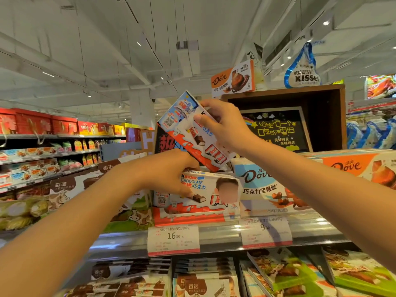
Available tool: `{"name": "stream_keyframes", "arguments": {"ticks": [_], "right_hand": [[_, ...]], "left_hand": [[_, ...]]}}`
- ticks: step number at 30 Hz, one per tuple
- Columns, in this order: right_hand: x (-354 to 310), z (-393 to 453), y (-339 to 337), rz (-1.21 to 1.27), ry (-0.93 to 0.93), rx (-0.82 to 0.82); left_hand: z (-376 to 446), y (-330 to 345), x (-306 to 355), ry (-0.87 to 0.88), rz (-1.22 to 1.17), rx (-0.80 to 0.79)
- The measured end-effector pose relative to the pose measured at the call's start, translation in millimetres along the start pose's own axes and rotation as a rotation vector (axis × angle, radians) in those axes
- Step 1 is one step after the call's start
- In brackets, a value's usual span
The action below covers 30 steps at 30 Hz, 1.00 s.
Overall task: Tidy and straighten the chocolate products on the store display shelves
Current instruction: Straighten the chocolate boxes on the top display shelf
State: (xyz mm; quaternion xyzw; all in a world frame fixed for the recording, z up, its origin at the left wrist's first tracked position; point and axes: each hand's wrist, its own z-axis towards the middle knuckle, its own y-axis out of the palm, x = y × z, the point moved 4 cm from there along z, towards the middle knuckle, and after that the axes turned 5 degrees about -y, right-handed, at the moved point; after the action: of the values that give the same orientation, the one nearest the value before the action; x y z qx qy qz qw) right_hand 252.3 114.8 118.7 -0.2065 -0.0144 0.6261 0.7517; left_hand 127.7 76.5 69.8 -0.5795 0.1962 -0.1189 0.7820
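Your right hand pinches one flat cardboard chocolate box, thumb on its printed face and fingers curled behind its upper edge. The box is rectangular, white and blue above with an orange-red band below, and it hangs tilted above the shelf, clear of the stock. Your left hand grips a second chocolate box of the same kind, the shelf box, fingers curled over its top edge and thumb on its front. That one stands upright at the front of the metal shelf, with more of the same print showing below it.

Just right of it stands one pale blue and white Dove box, and further right one orange Dove box, both glossy card. Two paper price tags hang on the ribbed shelf edge. Left of your left arm are brown and white cartons with a cow drawing.

Above, a dark wooden crate holds one chalkboard sign. On top of it sit one orange display box and one drop-shaped blue and silver Kisses bag. The lower shelf holds flat bars in brown and green wrappers, too many and too blurred to count.
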Motion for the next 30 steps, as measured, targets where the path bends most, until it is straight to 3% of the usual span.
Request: {"name": "stream_keyframes", "arguments": {"ticks": [8, 15, 21, 24, 27, 30], "right_hand": [[-9, 8, 6, -0.061, -0.004, -0.033], [-2, 5, 4, 0.026, 0.057, -0.013], [13, -7, 14, -0.039, 0.089, -0.160], [8, -5, 22, -0.204, 0.043, -0.362], [11, -7, 32, -0.391, 0.097, -0.685], [16, -13, 36, -0.434, 0.178, -0.828]], "left_hand": [[-6, -1, -4, -0.008, -0.101, -0.031], [1, 1, -6, -0.031, -0.108, -0.120], [10, 4, -8, -0.133, -0.069, -0.258], [4, 4, -18, -0.181, -0.020, -0.159], [-9, -3, -30, -0.213, -0.036, -0.039], [-17, -18, -38, -0.234, -0.224, 0.271]]}}
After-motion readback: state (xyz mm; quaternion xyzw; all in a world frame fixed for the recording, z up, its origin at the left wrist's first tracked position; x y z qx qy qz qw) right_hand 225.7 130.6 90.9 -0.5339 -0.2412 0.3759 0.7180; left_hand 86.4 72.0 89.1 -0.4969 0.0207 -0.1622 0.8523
